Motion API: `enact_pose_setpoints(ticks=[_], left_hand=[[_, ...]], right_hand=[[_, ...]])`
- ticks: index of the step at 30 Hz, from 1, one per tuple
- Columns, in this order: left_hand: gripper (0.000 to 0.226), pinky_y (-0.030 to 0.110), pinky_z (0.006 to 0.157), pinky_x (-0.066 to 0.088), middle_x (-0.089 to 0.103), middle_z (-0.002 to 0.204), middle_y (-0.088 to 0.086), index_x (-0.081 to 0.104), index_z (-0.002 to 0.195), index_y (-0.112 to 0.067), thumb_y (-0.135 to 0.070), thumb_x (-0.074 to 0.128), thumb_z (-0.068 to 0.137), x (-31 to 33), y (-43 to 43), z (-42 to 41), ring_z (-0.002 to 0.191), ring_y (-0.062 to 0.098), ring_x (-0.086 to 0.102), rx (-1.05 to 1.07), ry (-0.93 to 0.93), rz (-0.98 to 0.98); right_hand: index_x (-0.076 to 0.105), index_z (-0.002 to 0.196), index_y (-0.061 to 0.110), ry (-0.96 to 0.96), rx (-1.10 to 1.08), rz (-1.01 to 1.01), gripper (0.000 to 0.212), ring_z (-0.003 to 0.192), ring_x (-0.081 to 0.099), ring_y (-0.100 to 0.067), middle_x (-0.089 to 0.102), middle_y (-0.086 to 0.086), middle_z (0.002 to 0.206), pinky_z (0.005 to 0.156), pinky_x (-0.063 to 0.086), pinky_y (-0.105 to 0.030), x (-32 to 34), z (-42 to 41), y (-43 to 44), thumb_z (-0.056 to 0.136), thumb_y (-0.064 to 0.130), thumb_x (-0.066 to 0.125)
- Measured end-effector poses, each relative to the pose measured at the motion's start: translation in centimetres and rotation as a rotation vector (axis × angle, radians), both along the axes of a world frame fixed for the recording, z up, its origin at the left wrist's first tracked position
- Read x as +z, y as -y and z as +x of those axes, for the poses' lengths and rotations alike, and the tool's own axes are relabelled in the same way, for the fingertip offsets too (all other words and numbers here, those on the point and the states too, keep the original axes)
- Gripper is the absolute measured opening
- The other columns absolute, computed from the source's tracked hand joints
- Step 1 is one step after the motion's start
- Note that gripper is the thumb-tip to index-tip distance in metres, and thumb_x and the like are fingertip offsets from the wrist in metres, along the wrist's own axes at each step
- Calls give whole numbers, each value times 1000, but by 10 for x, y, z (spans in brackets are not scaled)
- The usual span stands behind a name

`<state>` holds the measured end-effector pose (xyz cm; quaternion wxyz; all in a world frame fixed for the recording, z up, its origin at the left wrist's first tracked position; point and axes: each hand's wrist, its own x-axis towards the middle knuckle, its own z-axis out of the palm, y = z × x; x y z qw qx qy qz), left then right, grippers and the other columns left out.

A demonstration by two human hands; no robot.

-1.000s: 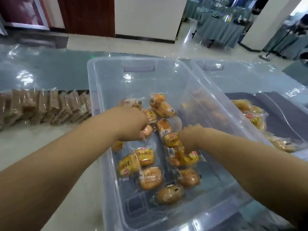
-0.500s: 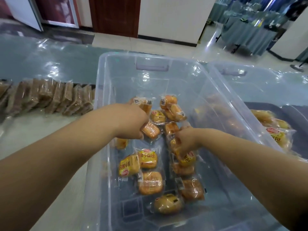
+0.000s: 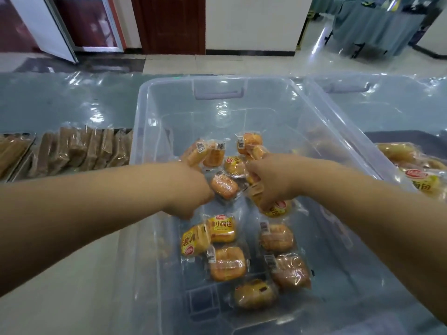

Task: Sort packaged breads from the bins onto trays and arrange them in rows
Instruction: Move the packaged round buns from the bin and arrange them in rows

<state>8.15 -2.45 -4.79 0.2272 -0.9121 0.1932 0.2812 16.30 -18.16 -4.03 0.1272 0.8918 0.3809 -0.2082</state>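
Glossy table (image 3: 72, 105), clear bin (image 3: 314, 112), bread packs (image 3: 222, 229) (yellow "小面包" labels)

bin (image 3: 150, 131): buns (image 3: 227, 263) loose inside | right grip (image 3: 271, 182): clutches buns | left grip (image 3: 191, 189): curled, hold unclear | brown packs (image 3: 82, 151): row beside bin

Dark characters 小面包 on the yellow wrapper of a bread packet (image 3: 223, 228)

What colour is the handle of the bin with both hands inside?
Pale lilac; the handle shows best in the head view.
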Motion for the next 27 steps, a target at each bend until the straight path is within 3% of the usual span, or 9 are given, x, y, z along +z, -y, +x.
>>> enact_pose_setpoints(ticks=[3, 6, 10, 13, 16, 19, 24, 27], left_hand=[[52, 37, 82, 50, 53, 127, 5, 37, 139, -25, -26, 57, 90, -7, 9, 5, 110, 27, 54, -168, -87, 116], [71, 48, 89, 48, 41, 137, 8, 24, 146, -28, -28, 64, 86, -24, 25, 15, 121, 34, 45, -257, -175, 221], [73, 46, 86, 46, 36, 137, 11, 27, 144, -26, -27, 68, 84, -56, 42, 17, 118, 36, 44, -358, -307, 253], [67, 41, 83, 47, 38, 132, 12, 29, 144, -27, -19, 65, 87, -64, 44, 19, 114, 35, 47, -378, -386, 229], [51, 37, 83, 45, 47, 125, 14, 37, 140, -17, -18, 56, 93, -66, 45, 27, 112, 33, 51, -310, -418, 229], [42, 36, 79, 46, 50, 123, 12, 45, 131, -13, -17, 58, 91, -66, 44, 45, 107, 30, 54, -317, -367, 206], [54, 35, 74, 43, 30, 139, 7, 34, 141, -25, -24, 56, 91, -63, 46, 68, 105, 27, 47, -112, -354, 63], [73, 35, 74, 46, 19, 146, 8, 21, 143, -35, -28, 66, 86, -76, 45, 66, 111, 31, 46, 60, -402, -27]], right_hand=[[48, 124, 20, -1, -12, -62, 64, 84, 44, -15, 45, 4, 94, 69, 38, -28, 22, -8, 9, 71, 39, 79], [54, 117, 18, -22, -39, -119, 58, 84, 49, -16, 50, 3, 90, 61, 38, -24, 28, -7, 19, 70, 43, 79], [52, 121, 18, -59, -102, -104, 62, 88, 51, -18, 52, 1, 97, 70, 41, -28, 18, -2, 33, 71, 44, 78], [51, 120, 18, -124, -152, -108, 56, 85, 50, -16, 48, 3, 89, 68, 41, -26, 12, 3, 40, 75, 43, 75], [49, 113, 21, -144, -189, -78, 50, 74, 46, -13, 41, 6, 77, 64, 39, -25, 12, 10, 42, 76, 44, 74], [50, 114, 20, -136, -176, -47, 52, 79, 46, -15, 40, 7, 76, 68, 39, -28, 10, 14, 40, 76, 44, 74], [55, 121, 18, -155, -165, -78, 56, 84, 53, -19, 54, 0, 97, 61, 40, -25, 7, 18, 41, 76, 45, 74], [53, 121, 18, -169, -165, -66, 56, 80, 51, -16, 51, 2, 91, 60, 40, -23, 8, 18, 40, 76, 45, 73]])
